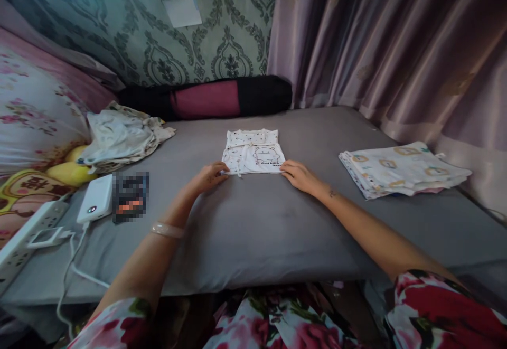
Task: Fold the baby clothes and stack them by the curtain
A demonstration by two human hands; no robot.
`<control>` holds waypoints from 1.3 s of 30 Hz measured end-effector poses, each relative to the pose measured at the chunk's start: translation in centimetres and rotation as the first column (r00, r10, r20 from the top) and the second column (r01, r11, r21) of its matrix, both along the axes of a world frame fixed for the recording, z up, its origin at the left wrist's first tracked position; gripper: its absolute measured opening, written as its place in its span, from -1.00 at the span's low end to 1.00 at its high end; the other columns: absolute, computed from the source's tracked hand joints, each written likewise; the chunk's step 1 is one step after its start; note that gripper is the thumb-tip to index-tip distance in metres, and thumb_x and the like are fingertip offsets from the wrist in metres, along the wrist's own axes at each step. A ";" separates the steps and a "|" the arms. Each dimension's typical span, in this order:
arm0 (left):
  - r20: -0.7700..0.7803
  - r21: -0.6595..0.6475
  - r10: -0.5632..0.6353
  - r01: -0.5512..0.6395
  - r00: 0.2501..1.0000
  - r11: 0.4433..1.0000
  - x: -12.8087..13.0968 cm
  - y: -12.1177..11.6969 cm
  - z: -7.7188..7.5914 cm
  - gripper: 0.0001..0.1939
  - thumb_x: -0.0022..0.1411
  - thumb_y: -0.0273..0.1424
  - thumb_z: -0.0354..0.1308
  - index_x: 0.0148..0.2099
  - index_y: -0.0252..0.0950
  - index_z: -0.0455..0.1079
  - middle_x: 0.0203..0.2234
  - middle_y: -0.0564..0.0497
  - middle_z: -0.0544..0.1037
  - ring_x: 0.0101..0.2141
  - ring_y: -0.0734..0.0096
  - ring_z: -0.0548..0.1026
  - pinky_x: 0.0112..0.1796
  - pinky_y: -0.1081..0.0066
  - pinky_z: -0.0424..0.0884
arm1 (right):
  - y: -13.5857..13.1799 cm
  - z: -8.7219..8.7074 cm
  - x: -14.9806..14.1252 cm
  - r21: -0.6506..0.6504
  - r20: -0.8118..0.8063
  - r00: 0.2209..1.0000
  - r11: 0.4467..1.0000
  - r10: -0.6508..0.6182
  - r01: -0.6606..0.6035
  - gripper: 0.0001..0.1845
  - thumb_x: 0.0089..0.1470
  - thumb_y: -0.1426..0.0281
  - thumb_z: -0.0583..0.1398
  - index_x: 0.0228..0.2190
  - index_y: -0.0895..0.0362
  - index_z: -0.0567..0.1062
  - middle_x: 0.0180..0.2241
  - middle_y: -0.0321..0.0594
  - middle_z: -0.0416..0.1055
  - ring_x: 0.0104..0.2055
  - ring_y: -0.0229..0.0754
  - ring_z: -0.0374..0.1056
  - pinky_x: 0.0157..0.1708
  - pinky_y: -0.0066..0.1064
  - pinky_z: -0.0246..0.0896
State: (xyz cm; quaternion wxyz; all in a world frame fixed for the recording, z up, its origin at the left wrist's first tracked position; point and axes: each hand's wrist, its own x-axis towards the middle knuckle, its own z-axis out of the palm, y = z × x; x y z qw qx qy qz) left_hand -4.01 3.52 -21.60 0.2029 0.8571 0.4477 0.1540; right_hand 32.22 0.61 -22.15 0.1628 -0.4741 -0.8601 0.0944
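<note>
A small white baby shirt (253, 151), folded into a flat rectangle, lies on the grey bed sheet in front of me. Its front has a printed cartoon animal with some lettering, small dots and a thin tie string. At the near left corner, my left hand (209, 177) has its fingers closed on the cloth's edge. My right hand (300, 176) grips the near right corner in the same way, by the lettering. The fingertips partly cover both corners.
Folded printed cloths (400, 167) are stacked at the right. On the left lie a loose heap of pale clothes (122, 135), a white power bank (96, 198), a blurred-out item (130, 197) and a power strip (35, 227) with cables. A black and maroon bolster (206, 99) lines the wall.
</note>
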 end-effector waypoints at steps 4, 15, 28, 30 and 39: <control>-0.014 0.078 -0.061 0.062 0.998 0.995 0.4 -0.4 -0.3 -0.67 0.33 -0.25 -0.10 -0.09 -0.23 0.45 -0.04 -0.11 0.50 -0.05 0.30 0.47 0.01 0.32 0.38 | -0.3 -0.2 -0.3 0.069 0.040 0.999 0.997 0.033 -0.036 -0.62 0.28 0.46 -0.04 -0.03 0.16 0.50 -0.01 -0.07 0.41 0.01 -0.11 0.29 0.05 -0.29 0.17; -0.231 0.162 0.066 -0.029 0.971 0.986 1.8 -0.6 -0.1 -0.73 0.37 -0.41 -0.18 -0.18 -0.26 0.36 -0.21 -0.11 0.47 -0.28 0.36 0.49 -0.24 0.40 0.38 | 1.4 -1.5 -0.5 0.170 -0.129 0.988 0.984 0.084 -0.061 -0.62 0.17 0.55 0.00 -0.08 0.18 0.51 -0.13 -0.04 0.47 -0.06 -0.06 0.36 0.00 -0.24 0.27; -0.232 0.269 0.041 0.023 0.972 0.963 2.6 0.4 0.9 -0.57 0.06 -0.61 -0.02 0.01 -0.34 0.31 -0.11 -0.17 0.42 -0.12 0.24 0.41 -0.08 0.32 0.33 | 1.8 -0.5 -1.9 0.218 0.037 0.998 0.975 -0.055 0.046 -0.71 0.20 0.49 0.06 -0.09 0.19 0.49 -0.14 -0.03 0.40 -0.06 -0.03 0.28 -0.03 -0.26 0.22; -0.290 0.306 0.083 0.010 0.953 0.952 3.0 0.4 1.1 -0.62 0.10 -0.61 -0.03 -0.02 -0.33 0.35 -0.13 -0.17 0.45 -0.10 0.20 0.39 -0.06 0.27 0.31 | 1.7 -0.1 -2.3 0.243 0.082 0.992 0.967 -0.097 0.075 -0.74 0.22 0.46 0.07 -0.15 0.17 0.53 -0.17 -0.04 0.42 -0.09 -0.02 0.28 -0.05 -0.24 0.21; -0.299 0.338 -0.001 0.107 0.954 0.935 2.3 0.1 1.4 -0.58 0.15 -0.65 -0.03 0.03 -0.30 0.41 0.00 -0.14 0.52 0.04 0.27 0.42 0.07 0.26 0.29 | 2.7 -0.8 -1.1 0.243 -0.011 0.999 0.970 0.035 -0.032 -0.64 0.27 0.46 0.01 -0.01 0.15 0.51 0.06 -0.05 0.44 0.14 -0.05 0.29 0.11 -0.17 0.20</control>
